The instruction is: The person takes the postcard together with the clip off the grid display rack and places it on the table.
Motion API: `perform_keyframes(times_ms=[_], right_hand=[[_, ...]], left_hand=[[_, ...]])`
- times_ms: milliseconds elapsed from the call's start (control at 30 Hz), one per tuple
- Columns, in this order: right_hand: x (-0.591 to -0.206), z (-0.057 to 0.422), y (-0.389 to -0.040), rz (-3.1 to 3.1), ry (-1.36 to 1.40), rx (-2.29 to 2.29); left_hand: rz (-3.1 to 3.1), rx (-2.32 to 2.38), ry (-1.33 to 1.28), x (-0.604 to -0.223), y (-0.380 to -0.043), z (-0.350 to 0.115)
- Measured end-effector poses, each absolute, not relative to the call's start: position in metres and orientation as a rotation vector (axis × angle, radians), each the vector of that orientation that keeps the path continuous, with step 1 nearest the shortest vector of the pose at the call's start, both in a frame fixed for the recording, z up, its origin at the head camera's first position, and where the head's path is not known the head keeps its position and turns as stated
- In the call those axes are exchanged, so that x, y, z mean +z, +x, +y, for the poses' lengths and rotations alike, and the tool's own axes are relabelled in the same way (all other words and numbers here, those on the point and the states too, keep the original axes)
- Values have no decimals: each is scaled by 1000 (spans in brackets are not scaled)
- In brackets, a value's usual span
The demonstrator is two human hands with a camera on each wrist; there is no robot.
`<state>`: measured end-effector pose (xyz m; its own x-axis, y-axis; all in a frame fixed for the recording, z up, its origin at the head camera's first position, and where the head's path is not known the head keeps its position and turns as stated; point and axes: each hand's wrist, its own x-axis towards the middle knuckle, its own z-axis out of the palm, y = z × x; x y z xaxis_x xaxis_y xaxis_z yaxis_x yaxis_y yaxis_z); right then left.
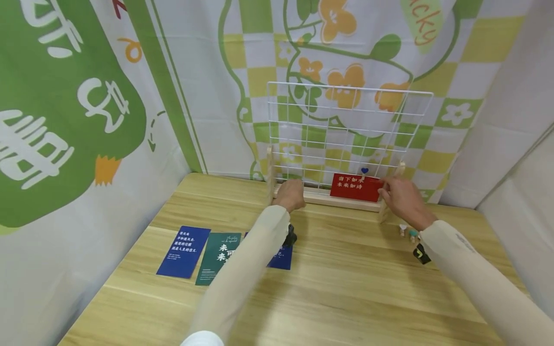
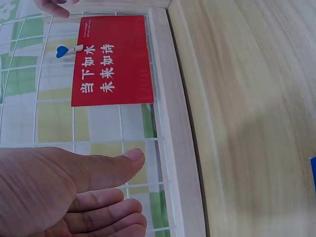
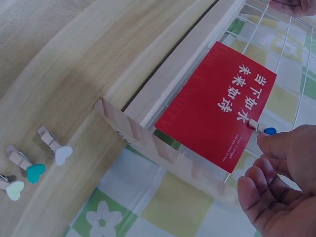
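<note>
A red card [image 1: 356,193] with white writing hangs low on the white wire grid [image 1: 350,87]. A small wooden clothespin with a blue heart [image 1: 365,170] pinches its upper edge. My right hand [image 1: 404,201] is at the card's right end, fingers loosely bent; in the right wrist view the thumb is close to the blue-heart clothespin [image 3: 254,124]. To the left of the card, my left hand [image 1: 291,194] is near the lower part of the grid. Its thumb and relaxed fingers [image 2: 106,217] hold nothing in the left wrist view.
Wooden feet and a rail [image 1: 318,197] support the grid. Blue cards [image 1: 183,252] and a green card [image 1: 212,274] lie on the table [image 1: 337,298] at left, partly behind my left sleeve. Heart clothespins, including a teal one [image 3: 35,173], lie at right. Patterned cloth hangs behind.
</note>
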<state>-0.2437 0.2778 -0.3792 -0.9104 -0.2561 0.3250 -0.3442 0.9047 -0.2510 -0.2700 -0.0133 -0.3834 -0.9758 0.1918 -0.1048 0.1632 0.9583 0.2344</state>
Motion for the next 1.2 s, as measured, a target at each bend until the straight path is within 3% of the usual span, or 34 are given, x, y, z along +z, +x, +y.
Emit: perform_keyframes(times_ms=[1200], right_hand=[[-369, 256, -264, -2658, 485, 405]], left_hand=[[3033, 272, 349, -377, -277, 14]])
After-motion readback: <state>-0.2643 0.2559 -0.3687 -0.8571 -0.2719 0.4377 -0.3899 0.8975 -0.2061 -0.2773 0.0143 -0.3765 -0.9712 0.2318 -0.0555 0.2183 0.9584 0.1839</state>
